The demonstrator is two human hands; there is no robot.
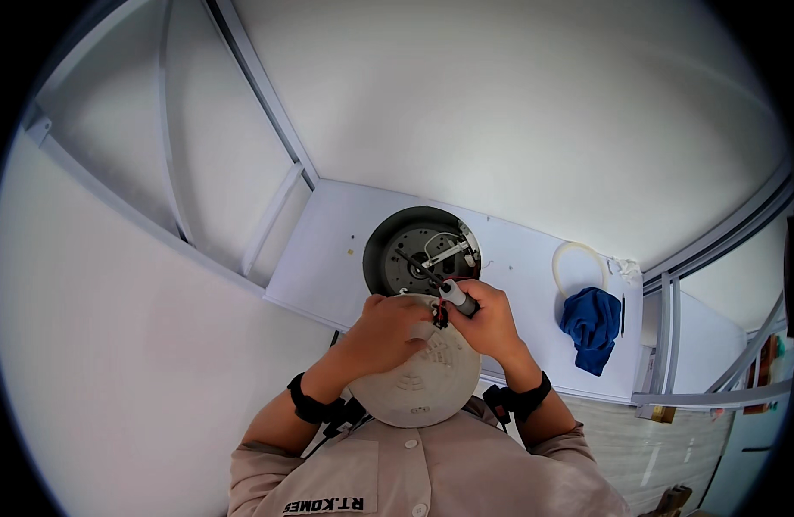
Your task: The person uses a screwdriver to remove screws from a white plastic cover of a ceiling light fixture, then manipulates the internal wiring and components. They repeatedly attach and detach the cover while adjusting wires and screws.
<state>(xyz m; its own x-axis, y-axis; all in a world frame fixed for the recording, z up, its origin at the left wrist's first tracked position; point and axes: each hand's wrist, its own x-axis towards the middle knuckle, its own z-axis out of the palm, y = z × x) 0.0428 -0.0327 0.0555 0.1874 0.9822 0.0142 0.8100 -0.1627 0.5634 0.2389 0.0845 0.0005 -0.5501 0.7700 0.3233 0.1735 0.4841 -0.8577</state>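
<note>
A round dark-grey appliance housing (373, 252) sits on the white table, its inside facing up with a metal plate, a white bracket and wires showing. Leaning between my chest and the housing is an off-white round cover (414, 392) with vent slots. My left hand (381, 338) is closed on the cover's upper edge, its fingertips close to a small black part with red wires (441, 316). My right hand (493, 326) grips a screwdriver (457, 295) by its grey and black handle. The dark shaft points up and left over the housing's inside; whether the tip touches anything, I cannot tell.
To the right on the table (526, 319) lie a crumpled blue cloth (591, 323), a pale hose loop (578, 246), a thin black stick (622, 315) and white scraps (626, 269). Small bits lie left of the housing. Metal frame posts (306, 172) and white panels enclose the table.
</note>
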